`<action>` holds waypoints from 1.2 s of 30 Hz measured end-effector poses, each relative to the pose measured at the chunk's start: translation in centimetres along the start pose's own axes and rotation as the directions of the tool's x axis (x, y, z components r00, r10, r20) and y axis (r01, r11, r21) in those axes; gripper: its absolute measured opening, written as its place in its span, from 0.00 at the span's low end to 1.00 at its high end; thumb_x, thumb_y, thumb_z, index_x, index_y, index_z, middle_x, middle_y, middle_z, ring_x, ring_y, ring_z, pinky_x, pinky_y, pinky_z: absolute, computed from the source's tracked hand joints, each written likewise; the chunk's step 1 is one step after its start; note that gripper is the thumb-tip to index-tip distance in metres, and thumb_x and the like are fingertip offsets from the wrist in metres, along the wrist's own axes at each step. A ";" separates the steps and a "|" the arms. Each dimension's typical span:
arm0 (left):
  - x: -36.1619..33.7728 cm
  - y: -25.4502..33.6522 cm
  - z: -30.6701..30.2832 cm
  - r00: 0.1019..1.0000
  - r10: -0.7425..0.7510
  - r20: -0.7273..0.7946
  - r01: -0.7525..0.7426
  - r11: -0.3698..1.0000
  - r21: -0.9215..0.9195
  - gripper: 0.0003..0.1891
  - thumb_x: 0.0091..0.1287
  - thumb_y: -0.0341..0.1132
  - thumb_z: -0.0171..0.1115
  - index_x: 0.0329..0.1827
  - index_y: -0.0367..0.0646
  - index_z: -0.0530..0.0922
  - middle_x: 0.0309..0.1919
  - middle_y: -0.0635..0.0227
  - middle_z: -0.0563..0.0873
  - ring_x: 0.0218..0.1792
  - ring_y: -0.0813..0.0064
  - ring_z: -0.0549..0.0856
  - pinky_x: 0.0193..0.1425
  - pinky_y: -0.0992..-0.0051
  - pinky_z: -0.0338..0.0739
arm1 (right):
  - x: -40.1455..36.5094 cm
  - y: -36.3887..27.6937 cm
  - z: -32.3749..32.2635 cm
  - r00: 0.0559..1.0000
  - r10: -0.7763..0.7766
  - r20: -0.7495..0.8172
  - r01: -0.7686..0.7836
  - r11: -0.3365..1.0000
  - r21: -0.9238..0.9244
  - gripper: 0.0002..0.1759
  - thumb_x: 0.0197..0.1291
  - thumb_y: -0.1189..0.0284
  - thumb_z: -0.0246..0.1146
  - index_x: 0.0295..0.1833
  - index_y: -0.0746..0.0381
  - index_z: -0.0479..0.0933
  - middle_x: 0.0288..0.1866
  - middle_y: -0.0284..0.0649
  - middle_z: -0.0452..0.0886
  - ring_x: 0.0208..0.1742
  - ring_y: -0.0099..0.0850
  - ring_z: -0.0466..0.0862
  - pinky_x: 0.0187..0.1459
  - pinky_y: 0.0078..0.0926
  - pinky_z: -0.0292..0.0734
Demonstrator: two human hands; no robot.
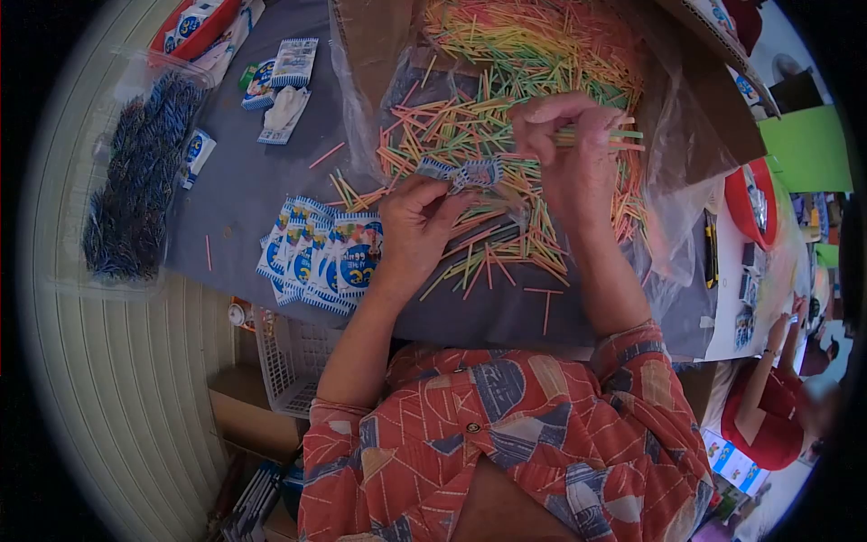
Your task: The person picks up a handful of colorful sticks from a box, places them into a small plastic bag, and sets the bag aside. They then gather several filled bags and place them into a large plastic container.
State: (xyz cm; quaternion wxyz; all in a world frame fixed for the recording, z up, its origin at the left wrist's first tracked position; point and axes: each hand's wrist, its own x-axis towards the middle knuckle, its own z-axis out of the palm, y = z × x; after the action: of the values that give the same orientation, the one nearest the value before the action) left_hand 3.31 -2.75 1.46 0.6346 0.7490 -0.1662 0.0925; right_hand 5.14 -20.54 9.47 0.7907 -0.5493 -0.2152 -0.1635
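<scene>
My left hand (pixel 420 221) pinches a small blue-and-white plastic packet (pixel 479 173), whose clear part hangs over the sticks below. To its right, my right hand (pixel 578 154) is closed on a few thin pastel sticks (pixel 625 137), green and orange-pink, which point to the right. Beneath both hands spreads a large pile of loose sticks (pixel 506 108) in pink, yellow, orange and green. It spills out of a cardboard box (pixel 695 108) lined with clear plastic film. Beside my left forearm lies a stack of blue-and-white packets (pixel 316 253).
A clear tray of dark twisted ties (pixel 144 172) stands at the left. Packets (pixel 294 61) and a red basket (pixel 194 27) lie at the upper left. On the right are a yellow-black cutter (pixel 712 248), another red basket (pixel 751 203) and a person in red (pixel 768 415).
</scene>
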 end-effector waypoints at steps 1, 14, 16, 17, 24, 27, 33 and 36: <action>0.0 -0.1 0.1 1.000 0.012 -0.005 -0.012 0.999 -0.039 0.06 0.58 0.24 0.73 0.36 0.34 0.85 0.27 0.65 0.83 0.26 0.77 0.81 0.30 0.76 0.74 | 0.0 0.2 0.0 1.000 0.001 0.000 -0.001 1.000 -0.003 0.30 0.76 0.47 0.48 0.40 0.64 0.79 0.22 0.34 0.69 0.28 0.26 0.73 0.33 0.27 0.71; 0.2 0.1 0.9 0.999 0.030 0.026 -0.017 0.917 -0.398 0.09 0.61 0.20 0.69 0.45 0.34 0.84 0.38 0.66 0.83 0.40 0.77 0.85 0.43 0.77 0.80 | -0.8 1.9 1.8 0.956 0.215 0.201 -0.145 0.938 -0.316 0.32 0.74 0.48 0.50 0.61 0.66 0.78 0.57 0.43 0.81 0.60 0.33 0.78 0.62 0.36 0.71; 0.0 1.0 0.9 1.000 0.013 0.011 -0.006 0.890 -0.457 0.10 0.61 0.20 0.69 0.45 0.33 0.83 0.39 0.66 0.83 0.41 0.76 0.85 0.44 0.77 0.80 | -0.7 1.7 2.5 0.975 0.180 0.127 -0.150 0.965 -0.217 0.31 0.73 0.49 0.51 0.62 0.66 0.78 0.57 0.42 0.81 0.59 0.33 0.78 0.62 0.36 0.72; -0.1 1.3 0.9 1.000 -0.008 0.005 0.009 0.859 -0.511 0.10 0.61 0.19 0.69 0.45 0.33 0.83 0.40 0.65 0.83 0.43 0.76 0.85 0.45 0.77 0.80 | -0.8 1.5 2.8 0.978 0.170 0.120 -0.137 0.960 -0.245 0.31 0.74 0.50 0.51 0.61 0.67 0.78 0.56 0.42 0.81 0.59 0.33 0.79 0.61 0.35 0.72; -2.7 2.2 -0.7 0.999 0.029 0.025 -0.019 0.947 -0.320 0.09 0.60 0.19 0.68 0.42 0.33 0.83 0.41 0.62 0.83 0.41 0.70 0.85 0.45 0.72 0.80 | -3.5 1.7 2.7 0.897 0.207 0.391 -0.006 0.889 -0.458 0.31 0.75 0.50 0.47 0.58 0.67 0.79 0.53 0.45 0.83 0.58 0.37 0.80 0.62 0.37 0.71; -5.6 4.3 -4.1 0.994 0.078 0.077 -0.083 0.994 0.064 0.10 0.59 0.20 0.68 0.43 0.36 0.83 0.41 0.59 0.83 0.38 0.61 0.83 0.43 0.66 0.76 | -4.4 0.7 2.8 0.895 0.130 0.426 0.087 0.887 -0.453 0.33 0.75 0.49 0.44 0.58 0.67 0.79 0.55 0.45 0.82 0.58 0.40 0.79 0.62 0.39 0.70; -8.5 3.2 -7.8 0.997 0.064 0.036 -0.064 0.514 0.855 0.11 0.62 0.30 0.66 0.48 0.42 0.84 0.41 0.63 0.79 0.43 0.59 0.77 0.48 0.60 0.66 | -3.8 0.9 -1.7 0.867 0.441 0.232 -0.237 0.775 -0.586 0.20 0.71 0.61 0.58 0.54 0.68 0.81 0.50 0.46 0.82 0.52 0.39 0.80 0.57 0.35 0.73; -8.5 1.9 -7.9 0.990 0.141 -0.028 -0.043 0.477 0.878 0.09 0.62 0.31 0.67 0.45 0.44 0.83 0.41 0.63 0.79 0.44 0.57 0.76 0.45 0.59 0.68 | -2.2 1.8 -5.1 0.867 0.332 0.371 0.164 0.512 -0.843 0.12 0.62 0.70 0.65 0.49 0.65 0.82 0.41 0.47 0.81 0.46 0.46 0.82 0.49 0.40 0.77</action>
State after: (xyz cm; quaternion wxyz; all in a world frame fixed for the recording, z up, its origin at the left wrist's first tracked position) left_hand -4.72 5.86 1.67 0.1668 0.9521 -0.1052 0.2339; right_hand 4.96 -24.69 5.28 0.3420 -0.8977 -0.2706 -0.0630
